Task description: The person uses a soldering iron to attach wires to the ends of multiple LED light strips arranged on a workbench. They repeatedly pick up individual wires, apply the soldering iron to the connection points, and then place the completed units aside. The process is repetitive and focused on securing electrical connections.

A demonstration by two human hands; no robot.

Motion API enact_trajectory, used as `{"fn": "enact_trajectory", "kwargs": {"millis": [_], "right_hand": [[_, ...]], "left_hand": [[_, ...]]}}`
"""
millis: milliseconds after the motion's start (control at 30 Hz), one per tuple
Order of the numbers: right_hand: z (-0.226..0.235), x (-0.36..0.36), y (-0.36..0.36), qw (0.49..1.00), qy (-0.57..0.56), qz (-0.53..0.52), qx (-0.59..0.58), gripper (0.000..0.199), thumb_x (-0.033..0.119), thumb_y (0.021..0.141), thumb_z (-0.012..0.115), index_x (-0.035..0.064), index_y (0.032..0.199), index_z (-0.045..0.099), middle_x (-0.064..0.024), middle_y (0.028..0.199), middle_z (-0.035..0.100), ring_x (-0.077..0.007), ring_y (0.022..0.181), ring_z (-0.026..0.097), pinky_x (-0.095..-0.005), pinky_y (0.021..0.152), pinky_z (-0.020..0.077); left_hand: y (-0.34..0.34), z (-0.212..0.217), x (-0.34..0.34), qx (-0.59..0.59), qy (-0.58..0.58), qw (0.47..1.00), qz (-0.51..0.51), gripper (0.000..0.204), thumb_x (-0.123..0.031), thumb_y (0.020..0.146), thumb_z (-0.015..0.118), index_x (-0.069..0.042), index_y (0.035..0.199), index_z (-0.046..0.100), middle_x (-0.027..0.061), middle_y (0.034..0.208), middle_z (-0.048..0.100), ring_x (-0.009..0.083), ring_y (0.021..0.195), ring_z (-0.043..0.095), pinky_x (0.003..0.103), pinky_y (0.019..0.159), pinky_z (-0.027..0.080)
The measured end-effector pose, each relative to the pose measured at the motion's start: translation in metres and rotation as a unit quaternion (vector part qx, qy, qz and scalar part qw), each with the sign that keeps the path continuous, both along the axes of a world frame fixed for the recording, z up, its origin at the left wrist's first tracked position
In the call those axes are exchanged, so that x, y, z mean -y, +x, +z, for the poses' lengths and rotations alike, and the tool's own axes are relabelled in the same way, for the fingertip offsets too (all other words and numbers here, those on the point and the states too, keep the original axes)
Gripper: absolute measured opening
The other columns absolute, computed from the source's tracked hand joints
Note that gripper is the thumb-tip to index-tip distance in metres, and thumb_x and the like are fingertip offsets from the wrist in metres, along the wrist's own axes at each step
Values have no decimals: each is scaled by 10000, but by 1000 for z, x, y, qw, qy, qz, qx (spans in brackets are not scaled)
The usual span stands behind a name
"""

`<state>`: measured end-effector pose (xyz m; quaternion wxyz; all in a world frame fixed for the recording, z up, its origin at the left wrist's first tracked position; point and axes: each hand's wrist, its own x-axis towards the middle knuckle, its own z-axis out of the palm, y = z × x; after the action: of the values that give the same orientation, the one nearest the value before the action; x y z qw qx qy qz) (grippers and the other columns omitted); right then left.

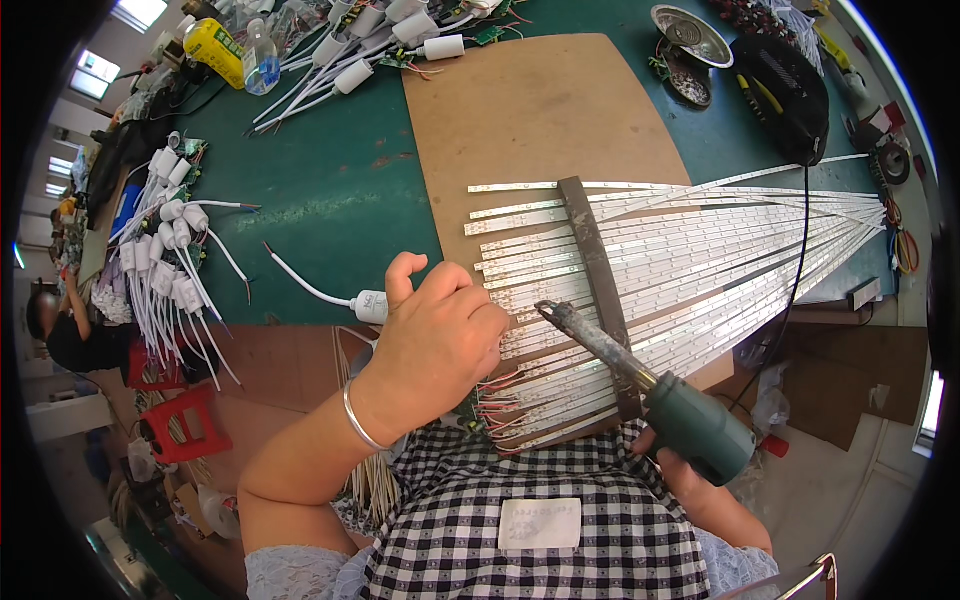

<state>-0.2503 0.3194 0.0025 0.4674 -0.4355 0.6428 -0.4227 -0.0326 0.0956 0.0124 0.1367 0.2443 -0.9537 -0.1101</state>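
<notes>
**A:** What do my hands have right now?

**B:** I see my right hand (pixel 672 468) wrapped tight around the green handle of a soldering iron with a dark, crusted metal shaft (pixel 640 380). The hand sits at the near right corner of the brown rectangular fibreboard work mat (pixel 530 110), and the iron's tip points up and left, ending just beside my left hand.

**A:** And the left?

**B:** My left hand (pixel 440 340) is curled, knuckles up, at the near left edge of that mat, fingers pressed together over the ends of the fanned white LED strips (pixel 700 250). I can't tell exactly what the fingertips pinch, since the hand hides them. A white plastic cylindrical driver with a white lead (pixel 368 305) lies touching the hand's far side, just off the mat's left edge. A silver bangle (pixel 358 420) is on that wrist.

**A:** How do the strips lie?

**B:** They spread across the mat's near half and run off its right edge, held under a dark flat metal bar (pixel 590 260) laid across them. Red and black wire ends (pixel 495 395) show at the strips' near ends, below my left hand.

**A:** Anything else around the mat?

**B:** Left of it, well apart, a heap of white drivers with leads (pixel 165 260) on the green tabletop (pixel 330 180). Beyond its far right corner, a round silver metal dish (pixel 690 32) and a black rounded case (pixel 785 90).
</notes>
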Motion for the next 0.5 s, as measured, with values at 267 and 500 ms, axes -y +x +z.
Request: {"fn": "enact_trajectory", "kwargs": {"millis": [267, 500], "right_hand": [[-2, -3, 2, 1000, -7, -11, 12, 638, 489, 880, 589, -21, 1247, 478, -74, 809, 607, -157, 741, 588, -282, 704, 476], [-3, -4, 1, 1000, -9, -12, 18, 612, 463, 901, 570, -27, 1251, 464, -82, 818, 607, -160, 750, 589, -282, 704, 478]], "left_hand": [[-1, 1, 0, 0, 1, 1000, 1, 119, -108, 682, 717, -147, 701, 606, -42, 735, 562, 155, 873, 521, 482, 933, 262], [1, 2, 0, 7, 21, 1000, 11, 112, -122, 696, 716, -148, 719, 610, -46, 760, 582, 160, 893, 521, 483, 931, 254]]}}
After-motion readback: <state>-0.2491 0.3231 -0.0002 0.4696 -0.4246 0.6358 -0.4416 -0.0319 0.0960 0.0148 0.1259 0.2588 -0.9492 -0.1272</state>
